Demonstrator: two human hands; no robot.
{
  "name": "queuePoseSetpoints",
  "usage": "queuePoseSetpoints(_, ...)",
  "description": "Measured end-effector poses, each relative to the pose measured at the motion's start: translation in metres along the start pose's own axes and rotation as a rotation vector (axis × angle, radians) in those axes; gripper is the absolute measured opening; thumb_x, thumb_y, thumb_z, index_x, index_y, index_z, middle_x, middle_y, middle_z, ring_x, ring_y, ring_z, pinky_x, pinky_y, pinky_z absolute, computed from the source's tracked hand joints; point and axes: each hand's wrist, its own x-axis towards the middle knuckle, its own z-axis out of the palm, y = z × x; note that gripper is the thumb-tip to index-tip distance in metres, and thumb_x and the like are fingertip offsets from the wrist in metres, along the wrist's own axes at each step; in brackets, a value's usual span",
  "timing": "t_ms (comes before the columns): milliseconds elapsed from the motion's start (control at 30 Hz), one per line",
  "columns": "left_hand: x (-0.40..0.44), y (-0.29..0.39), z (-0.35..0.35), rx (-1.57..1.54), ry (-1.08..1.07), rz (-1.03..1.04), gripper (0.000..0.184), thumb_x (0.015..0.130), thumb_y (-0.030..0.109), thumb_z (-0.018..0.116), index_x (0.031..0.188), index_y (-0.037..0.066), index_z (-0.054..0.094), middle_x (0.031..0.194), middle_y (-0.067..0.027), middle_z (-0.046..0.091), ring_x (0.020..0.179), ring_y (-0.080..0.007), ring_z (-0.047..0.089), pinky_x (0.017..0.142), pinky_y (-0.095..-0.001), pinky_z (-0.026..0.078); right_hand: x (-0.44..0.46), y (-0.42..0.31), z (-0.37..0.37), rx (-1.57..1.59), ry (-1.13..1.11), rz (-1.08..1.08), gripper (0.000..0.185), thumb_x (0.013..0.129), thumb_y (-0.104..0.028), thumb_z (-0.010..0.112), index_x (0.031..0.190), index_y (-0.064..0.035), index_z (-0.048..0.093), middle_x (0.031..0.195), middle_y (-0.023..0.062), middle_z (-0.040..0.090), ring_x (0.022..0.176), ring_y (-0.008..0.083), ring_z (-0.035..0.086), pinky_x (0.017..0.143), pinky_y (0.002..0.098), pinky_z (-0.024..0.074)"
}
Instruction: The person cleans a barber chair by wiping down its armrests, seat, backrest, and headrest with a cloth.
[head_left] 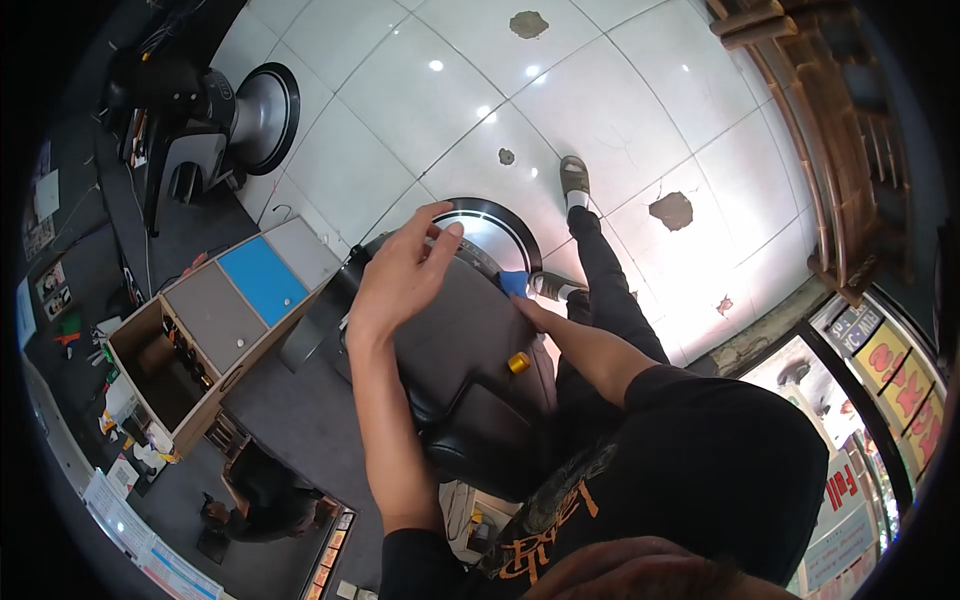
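Note:
A dark padded salon-type chair (440,335) on a round metal base (500,225) stands in front of me. My left hand (405,268) is over the chair's far left edge, palm down. Its fingers are stretched out with the thumb apart, and nothing shows in it; whether it touches the chair I cannot tell. Low on the right side, my right hand (528,308) grips a small blue cloth or sponge (513,283) at the seat's edge. Its fingers are partly hidden. A small gold-coloured cylinder (518,362) rests on the dark padding between my arms.
Left of the chair is a cabinet (205,300) with grey and blue doors and an open compartment. Another round-based chair (265,118) stands at upper left. White floor tiles (400,110) have broken patches. A bamboo bench (800,130) and a glass display (870,400) are at right.

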Motion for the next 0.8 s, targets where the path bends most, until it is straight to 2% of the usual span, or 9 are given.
queuePoseSetpoints(100,0.003,0.005,0.002,-0.010,0.017,0.001,0.050,0.105,0.044,0.057,0.140,0.007,0.060,0.102,-0.0147,0.072,0.084,-0.0253,0.069,0.081,-0.0372,0.054,0.024,-0.054,0.027,0.081,-0.061,-0.009,0.071,0.106,-0.057,0.047,0.142,0.0031,0.057,0.136,0.0199,0.065,0.120,0.0303,0.066,0.108,0.0401,0.0476)
queuePoseSetpoints(233,0.001,0.015,0.005,0.027,0.026,0.049,0.050,0.105,0.044,0.057,0.140,0.007,0.059,0.102,-0.0149,0.072,0.086,-0.0269,0.069,0.081,-0.0375,0.054,0.022,-0.120,0.059,0.020,-0.193,-0.105,0.070,0.106,-0.057,0.047,0.141,0.0027,0.058,0.134,0.0196,0.066,0.117,0.0299,0.067,0.106,0.0398,0.0488)
queuePoseSetpoints(267,-0.001,0.021,0.003,0.071,-0.018,0.039,0.046,0.109,0.039,0.054,0.143,0.007,0.057,0.100,-0.0147,0.072,0.094,-0.0227,0.069,0.088,-0.0361,0.054,0.020,-0.126,0.062,-0.011,-0.207,-0.120,0.069,0.107,-0.056,0.047,0.141,0.0027,0.058,0.134,0.0195,0.067,0.116,0.0299,0.067,0.106,0.0397,0.0491)
queuePoseSetpoints(300,-0.004,0.018,0.007,0.093,-0.033,0.039,0.046,0.109,0.039,0.054,0.142,0.007,0.058,0.099,-0.0144,0.073,0.092,-0.0230,0.069,0.087,-0.0361,0.054,0.018,-0.126,0.064,-0.039,-0.209,-0.129,0.069,0.107,-0.056,0.047,0.141,0.0026,0.058,0.133,0.0195,0.067,0.115,0.0298,0.068,0.106,0.0396,0.0494)
queuePoseSetpoints(467,-0.016,0.012,0.012,0.192,-0.161,-0.006,0.048,0.109,0.045,0.050,0.133,0.007,0.065,0.086,-0.0116,0.077,0.085,-0.0236,0.073,0.082,-0.0358,0.054,-0.003,-0.084,0.041,-0.062,-0.151,-0.150,0.068,0.107,-0.055,0.047,0.140,0.0022,0.058,0.131,0.0191,0.068,0.112,0.0294,0.069,0.104,0.0392,0.0509)
queuePoseSetpoints(600,-0.024,0.019,0.013,0.189,-0.303,-0.122,0.050,0.109,0.049,0.046,0.116,0.008,0.073,0.069,-0.0058,0.074,0.078,-0.0211,0.073,0.076,-0.0348,0.053,-0.036,-0.023,0.013,0.107,-0.083,-0.173,0.063,0.107,-0.052,0.049,0.140,0.0005,0.060,0.129,0.0173,0.069,0.112,0.0268,0.069,0.102,0.0370,0.0514)
queuePoseSetpoints(667,-0.035,0.021,0.013,0.224,-0.328,-0.196,0.052,0.108,0.050,0.046,0.106,0.007,0.076,0.061,-0.0035,0.071,0.074,-0.0198,0.073,0.073,-0.0347,0.052,-0.046,0.001,0.003,0.075,-0.014,-0.291,0.060,0.108,-0.050,0.049,0.139,-0.0002,0.061,0.125,0.0144,0.070,0.109,0.0239,0.069,0.100,0.0365,0.0525)
queuePoseSetpoints(767,-0.055,0.028,0.015,0.262,-0.176,-0.156,0.056,0.108,0.051,0.047,0.093,0.007,0.077,0.053,-0.0030,0.066,0.064,-0.0204,0.071,0.068,-0.0358,0.051,-0.028,0.037,-0.009,0.173,-0.003,-0.248,0.062,0.107,-0.051,0.049,0.139,0.0003,0.060,0.121,0.0133,0.071,0.107,0.0225,0.068,0.096,0.0368,0.0541)
queuePoseSetpoints(800,-0.061,0.026,0.017,0.284,-0.122,-0.114,0.056,0.108,0.052,0.048,0.091,0.007,0.077,0.051,-0.0037,0.064,0.061,-0.0208,0.071,0.066,-0.0362,0.051,-0.009,0.047,-0.017,0.166,0.087,-0.234,0.062,0.107,-0.052,0.049,0.139,0.0006,0.060,0.121,0.0135,0.071,0.107,0.0223,0.068,0.095,0.0366,0.0544)
